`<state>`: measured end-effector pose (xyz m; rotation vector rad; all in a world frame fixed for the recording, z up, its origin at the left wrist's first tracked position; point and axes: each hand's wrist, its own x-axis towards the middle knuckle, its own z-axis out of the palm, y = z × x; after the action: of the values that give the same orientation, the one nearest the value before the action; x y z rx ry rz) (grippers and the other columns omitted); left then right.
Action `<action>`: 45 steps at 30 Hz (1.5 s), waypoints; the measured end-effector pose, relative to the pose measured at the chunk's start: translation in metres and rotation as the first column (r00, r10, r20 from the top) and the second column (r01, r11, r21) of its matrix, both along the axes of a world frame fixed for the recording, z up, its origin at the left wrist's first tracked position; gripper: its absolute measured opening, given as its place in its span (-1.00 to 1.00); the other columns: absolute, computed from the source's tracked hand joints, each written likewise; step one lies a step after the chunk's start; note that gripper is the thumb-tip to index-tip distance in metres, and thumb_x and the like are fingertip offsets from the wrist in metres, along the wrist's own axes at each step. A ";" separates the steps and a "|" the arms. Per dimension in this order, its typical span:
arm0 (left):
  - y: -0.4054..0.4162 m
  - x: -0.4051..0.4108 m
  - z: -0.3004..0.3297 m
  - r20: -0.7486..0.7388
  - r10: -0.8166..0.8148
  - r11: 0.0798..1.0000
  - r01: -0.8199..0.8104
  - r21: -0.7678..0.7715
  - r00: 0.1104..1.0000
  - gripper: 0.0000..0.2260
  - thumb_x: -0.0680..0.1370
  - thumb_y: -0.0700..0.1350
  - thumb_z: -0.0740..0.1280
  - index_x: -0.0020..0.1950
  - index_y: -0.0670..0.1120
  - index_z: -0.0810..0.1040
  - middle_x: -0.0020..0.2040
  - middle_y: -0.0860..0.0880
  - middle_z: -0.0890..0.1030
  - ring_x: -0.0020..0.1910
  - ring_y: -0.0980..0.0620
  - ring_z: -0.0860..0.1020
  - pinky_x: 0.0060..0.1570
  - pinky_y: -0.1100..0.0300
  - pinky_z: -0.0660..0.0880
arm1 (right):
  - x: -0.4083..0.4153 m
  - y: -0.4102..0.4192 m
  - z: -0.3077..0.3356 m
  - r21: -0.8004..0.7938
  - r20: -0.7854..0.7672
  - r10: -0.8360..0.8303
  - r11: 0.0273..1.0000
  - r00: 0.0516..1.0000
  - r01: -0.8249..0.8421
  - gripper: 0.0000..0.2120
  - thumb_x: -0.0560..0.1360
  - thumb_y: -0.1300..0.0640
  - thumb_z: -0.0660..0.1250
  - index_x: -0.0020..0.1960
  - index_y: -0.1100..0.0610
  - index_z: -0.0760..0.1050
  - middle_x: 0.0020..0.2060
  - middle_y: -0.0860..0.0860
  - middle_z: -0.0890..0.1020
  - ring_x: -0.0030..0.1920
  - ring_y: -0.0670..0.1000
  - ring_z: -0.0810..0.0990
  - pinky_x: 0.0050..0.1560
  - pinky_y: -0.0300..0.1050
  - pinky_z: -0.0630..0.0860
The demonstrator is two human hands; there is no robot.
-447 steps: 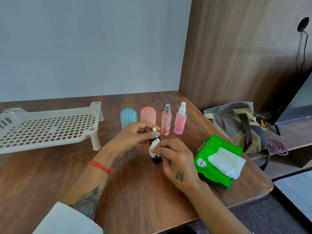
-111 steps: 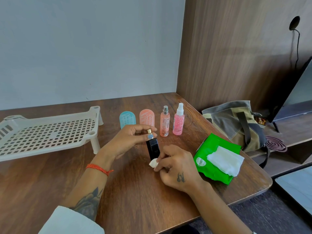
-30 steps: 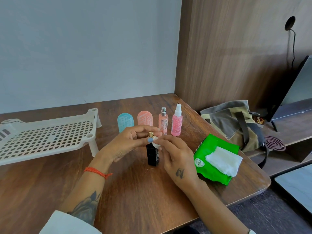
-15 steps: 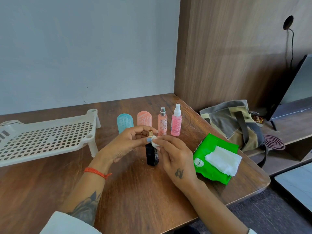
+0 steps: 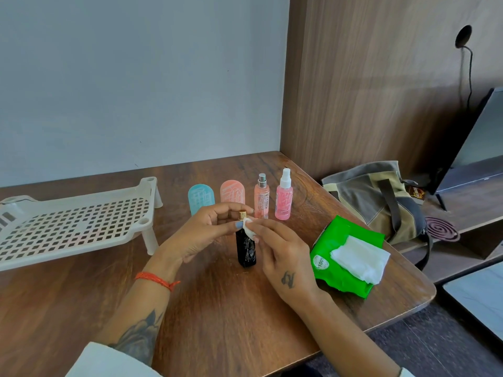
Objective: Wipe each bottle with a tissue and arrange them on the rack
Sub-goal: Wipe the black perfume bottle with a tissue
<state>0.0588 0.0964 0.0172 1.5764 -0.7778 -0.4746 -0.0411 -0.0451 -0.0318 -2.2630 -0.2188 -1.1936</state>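
Near the middle of the wooden table (image 5: pixel 217 317) a black bottle (image 5: pixel 246 250) stands upright on its base; the left hand (image 5: pixel 201 235) curls round its neck, thumb and forefinger pinching just beneath the gold cap (image 5: pixel 242 214); the right hand (image 5: pixel 283 254) pinches a small wad of white tissue (image 5: pixel 249 230) and presses it against the black bottle's shoulder, just right of the gold cap. Behind the black bottle four others stand in a row, all upright and apart from one another: a blue bottle (image 5: pixel 201 198) to the left, a coral bottle (image 5: pixel 233 192) almost directly behind, then a peach spray bottle (image 5: pixel 261 196) and a pink spray bottle (image 5: pixel 284 198) off to the right. Well left of the black bottle sits the white slotted rack (image 5: pixel 73 227), its grid bare. Right of the black bottle, beside the right hand, lies a green tissue pack (image 5: pixel 337 240) with a white sheet (image 5: pixel 359 258) spread on top; farther right, past the table's edge, rests a grey and tan bag (image 5: pixel 373 197).
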 end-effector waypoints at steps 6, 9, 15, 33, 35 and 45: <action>0.000 0.001 -0.001 -0.011 0.006 1.000 -0.006 0.008 1.000 -0.75 0.50 -0.30 0.34 0.04 0.02 0.60 -0.05 0.07 0.69 0.04 0.18 0.61 -0.01 0.35 0.52 | 0.000 -0.001 0.001 0.018 -0.083 -0.034 0.999 0.996 0.036 -0.65 0.48 0.21 0.15 0.19 0.14 0.56 0.07 0.03 0.63 0.05 0.00 0.60 0.04 -0.20 0.54; -0.001 0.003 -0.002 -0.008 0.006 1.000 -0.006 0.019 1.000 -0.76 0.50 -0.29 0.34 0.05 0.01 0.59 -0.04 0.08 0.69 0.05 0.16 0.60 0.05 0.32 0.52 | 0.000 -0.001 0.003 0.036 -0.083 -0.073 0.996 0.994 0.076 -0.60 0.48 0.14 0.08 0.18 0.15 0.57 0.05 0.04 0.63 0.03 0.00 0.60 0.03 -0.25 0.49; -0.001 0.001 -0.002 0.013 0.011 1.000 -0.011 0.000 1.000 -0.79 0.50 -0.27 0.34 0.06 -0.02 0.58 0.01 -0.04 0.67 0.03 0.14 0.61 0.00 0.35 0.51 | -0.003 0.001 -0.001 -0.019 0.014 -0.004 1.000 1.000 0.004 -0.67 0.43 0.37 0.35 0.15 0.11 0.59 0.00 0.04 0.58 -0.03 -0.05 0.56 -0.10 -0.21 0.53; -0.003 0.002 -0.003 -0.001 0.030 0.999 -0.030 0.011 1.000 -0.81 0.52 -0.26 0.33 0.05 -0.01 0.57 -0.07 0.05 0.67 -0.06 0.19 0.61 -0.13 0.38 0.50 | -0.005 0.002 0.000 -0.081 0.001 -0.014 0.997 1.000 0.014 -0.72 0.44 0.31 0.26 0.07 0.11 0.62 0.03 0.02 0.63 0.04 -0.03 0.58 0.01 -0.23 0.52; -0.003 0.002 -0.003 -0.002 0.031 0.999 -0.031 0.017 1.000 -0.81 0.52 -0.25 0.33 0.05 -0.01 0.57 -0.07 0.05 0.67 -0.06 0.19 0.61 -0.15 0.38 0.50 | -0.003 0.002 -0.001 -0.113 -0.027 -0.016 0.993 1.000 0.013 -0.71 0.40 0.33 0.29 0.05 0.11 0.62 0.03 0.03 0.63 0.03 0.01 0.59 -0.02 -0.17 0.55; -0.002 0.006 -0.006 -0.018 0.007 1.000 -0.007 0.009 1.000 -0.81 0.52 -0.30 0.32 0.06 -0.05 0.56 -0.06 0.01 0.65 -0.02 0.14 0.59 -0.08 0.34 0.49 | -0.001 -0.001 0.000 0.045 -0.073 -0.063 0.997 0.995 0.066 -0.80 0.47 0.28 0.27 0.05 0.16 0.56 -0.04 0.00 0.60 -0.09 -0.05 0.57 -0.12 -0.24 0.50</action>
<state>0.0649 0.0940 0.0108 1.5806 -0.7574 -0.4871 -0.0423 -0.0462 -0.0317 -2.2817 -0.0896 -1.1361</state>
